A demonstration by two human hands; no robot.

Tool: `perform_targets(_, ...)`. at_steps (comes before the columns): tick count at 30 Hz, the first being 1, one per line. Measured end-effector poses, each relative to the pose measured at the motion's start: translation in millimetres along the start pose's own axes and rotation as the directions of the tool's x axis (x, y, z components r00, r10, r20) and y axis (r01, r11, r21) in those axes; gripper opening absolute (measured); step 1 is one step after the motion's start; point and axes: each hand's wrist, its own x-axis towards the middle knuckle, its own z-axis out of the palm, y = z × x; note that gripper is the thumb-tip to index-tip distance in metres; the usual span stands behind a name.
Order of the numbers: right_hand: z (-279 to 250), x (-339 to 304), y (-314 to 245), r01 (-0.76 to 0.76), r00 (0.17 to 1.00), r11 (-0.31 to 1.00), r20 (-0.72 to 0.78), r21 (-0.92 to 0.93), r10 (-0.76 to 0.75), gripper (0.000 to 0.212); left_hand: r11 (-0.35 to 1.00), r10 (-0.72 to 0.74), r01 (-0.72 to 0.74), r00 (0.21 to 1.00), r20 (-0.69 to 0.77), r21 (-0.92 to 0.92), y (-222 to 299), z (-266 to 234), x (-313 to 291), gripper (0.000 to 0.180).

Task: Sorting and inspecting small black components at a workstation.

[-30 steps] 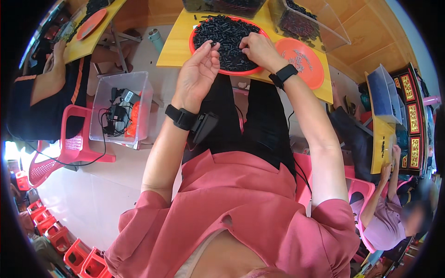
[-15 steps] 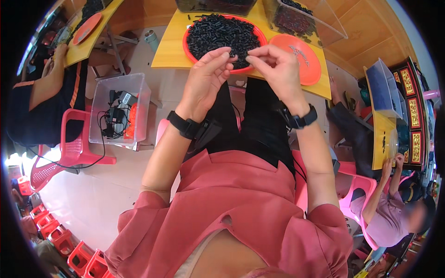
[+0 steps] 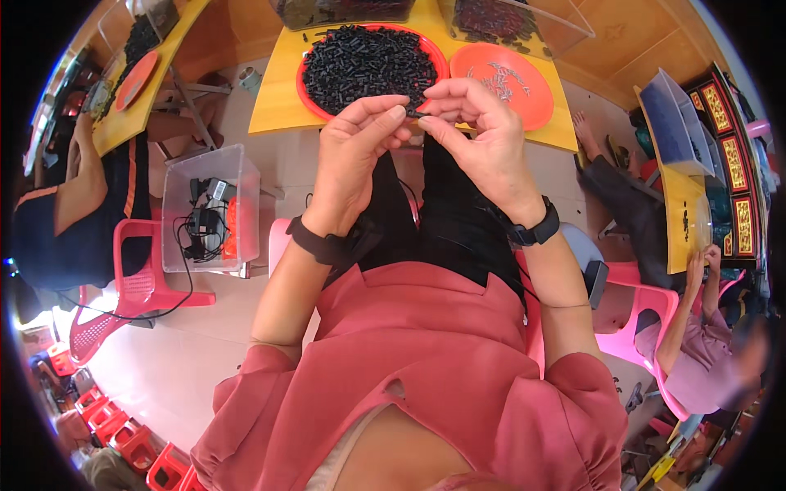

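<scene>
In front of me, my left hand (image 3: 356, 151) pinches a small dark tubular piece (image 3: 415, 114) between thumb and fingers. My right hand (image 3: 491, 143) meets it from the other side, its thumb and fingertips closed at the piece's right end. Fingertips partly cover the piece, so its exact kind is unclear. Just beyond both hands, a red round tray (image 3: 304, 98) holds a heap of short black tubular pieces (image 3: 368, 69). To its right lies an orange-red plate (image 3: 528, 114) with small silvery metal pieces (image 3: 501, 82) scattered on it.
Clear bins (image 3: 565, 29) with dark parts stand at the back of the yellow table (image 3: 270, 110). On the floor at left is a clear box (image 3: 176, 245) of cables and adapters, by a pink chair (image 3: 135, 282). Other people sit at tables on both sides.
My hands have come together and now meet at the small dark piece, where a gap stood between them. The view has shifted, so the table sits further left.
</scene>
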Motion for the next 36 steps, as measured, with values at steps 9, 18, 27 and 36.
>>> perform_targets(9, -2, -5, -11, 0.046, 0.999, 0.988, -0.013, -0.147, -0.048, 0.034, 0.995, 0.061, -0.06, 0.998, -0.004, 0.078, 2, 5, -3, 0.019)
perform_targets(18, -3, -7, -15, 0.1, 0.99, 0.972, -0.073, -0.215, -0.118, 0.041, 0.998, 0.05, -0.05, 0.999, 0.002, 0.048, 0, 6, -5, 0.018)
perform_targets(27, -1, -9, -17, 0.067, 0.993, 0.98, -0.081, -0.19, -0.084, 0.045, 0.983, 0.129, -0.129, 0.992, 0.005, 0.134, 4, 11, -8, 0.017)
perform_targets(36, 4, -12, -9, 0.12, 0.988, 0.98, -0.082, -0.157, -0.133, 0.047, 0.93, 0.232, -0.234, 0.972, 0.04, 0.284, 11, 13, -11, 0.015)
